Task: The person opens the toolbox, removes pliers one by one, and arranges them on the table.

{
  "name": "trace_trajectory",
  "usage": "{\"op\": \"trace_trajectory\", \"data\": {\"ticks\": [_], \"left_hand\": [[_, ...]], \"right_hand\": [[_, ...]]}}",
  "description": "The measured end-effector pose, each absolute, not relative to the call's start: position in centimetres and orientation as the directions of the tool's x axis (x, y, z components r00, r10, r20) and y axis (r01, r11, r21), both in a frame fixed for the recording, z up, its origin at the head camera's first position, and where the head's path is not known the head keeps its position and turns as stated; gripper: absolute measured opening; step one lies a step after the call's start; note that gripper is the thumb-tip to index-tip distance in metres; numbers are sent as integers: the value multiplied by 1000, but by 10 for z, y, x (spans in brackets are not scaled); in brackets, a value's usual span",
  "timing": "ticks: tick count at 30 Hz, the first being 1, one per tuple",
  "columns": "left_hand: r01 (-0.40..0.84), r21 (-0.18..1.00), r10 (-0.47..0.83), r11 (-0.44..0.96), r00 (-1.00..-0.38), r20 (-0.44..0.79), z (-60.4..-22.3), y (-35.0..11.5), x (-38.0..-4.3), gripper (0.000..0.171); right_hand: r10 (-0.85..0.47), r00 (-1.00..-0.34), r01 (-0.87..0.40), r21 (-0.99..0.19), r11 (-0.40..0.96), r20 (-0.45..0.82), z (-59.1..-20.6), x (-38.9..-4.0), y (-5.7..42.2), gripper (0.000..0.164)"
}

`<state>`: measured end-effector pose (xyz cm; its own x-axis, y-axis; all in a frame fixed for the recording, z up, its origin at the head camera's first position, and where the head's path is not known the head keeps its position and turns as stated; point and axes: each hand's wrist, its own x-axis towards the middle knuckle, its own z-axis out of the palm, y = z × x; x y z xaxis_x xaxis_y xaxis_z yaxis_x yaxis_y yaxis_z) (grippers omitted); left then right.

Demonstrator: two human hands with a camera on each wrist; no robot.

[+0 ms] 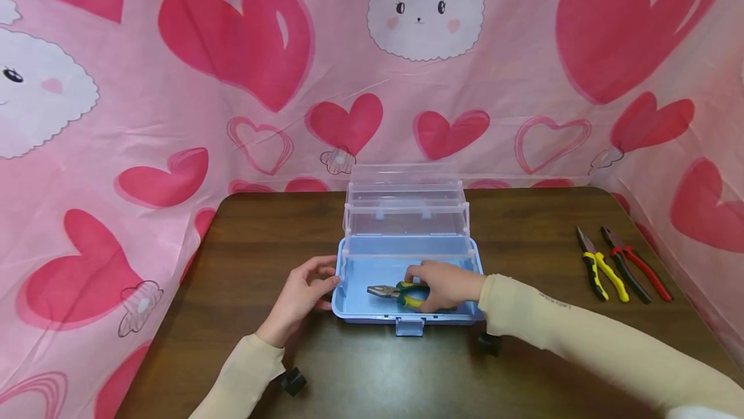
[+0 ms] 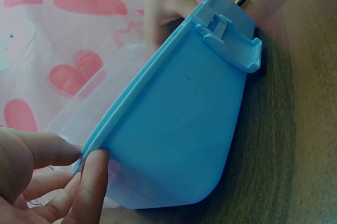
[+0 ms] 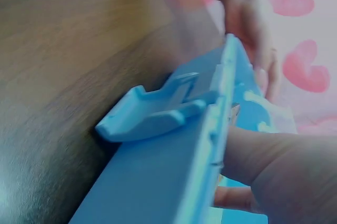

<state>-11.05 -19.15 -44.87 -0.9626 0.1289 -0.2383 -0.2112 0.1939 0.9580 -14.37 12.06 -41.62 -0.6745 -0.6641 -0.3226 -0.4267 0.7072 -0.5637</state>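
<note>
A light blue toolbox (image 1: pixel 372 319) stands on the table, its clear lid and trays (image 1: pixel 407 219) folded up at the back. My left hand (image 1: pixel 302 293) pinches the box's left rim; in the left wrist view the thumb and fingers (image 2: pixel 95 176) meet at the rim's corner. Inside the box, my right hand (image 1: pixel 450 285) grips combination pliers (image 1: pixel 383 290) by their green and yellow handles, jaws pointing left and low over the box floor. The box wall largely hides the pliers in the right wrist view. At the front, the blue latch (image 1: pixel 409 327) hangs down.
Toward the table's right edge lie long-nose pliers (image 1: pixel 604 270) with yellow and black handles. Beside them are pliers (image 1: pixel 636 267) with red and black handles. A pink heart-print cloth (image 1: pixel 256 141) hangs behind the wooden table (image 1: pixel 279 232).
</note>
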Motion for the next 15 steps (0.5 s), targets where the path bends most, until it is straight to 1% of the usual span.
{"op": "trace_trajectory", "data": {"ticks": [5,8,12,15], "left_hand": [[-215,957,127,195,-962,-242,-449,-192,-110,47],[-212,957,131,197,-962,-240,-450,-192,-109,47],[-213,958,130,193,-962,-240,-450,-192,-109,48],[-216,958,122,186,-963,-241,-451,-191,-109,48]], "right_hand": [[-708,-601,-326,-695,640,-370,-412,-151,132,42],[-708,-579,-243,-742,624,-406,-406,-152,138,43],[-685,-587,-181,-754,631,-432,-397,-150,144,44],[-673,-598,-179,-746,642,-435,-392,-148,147,45]]}}
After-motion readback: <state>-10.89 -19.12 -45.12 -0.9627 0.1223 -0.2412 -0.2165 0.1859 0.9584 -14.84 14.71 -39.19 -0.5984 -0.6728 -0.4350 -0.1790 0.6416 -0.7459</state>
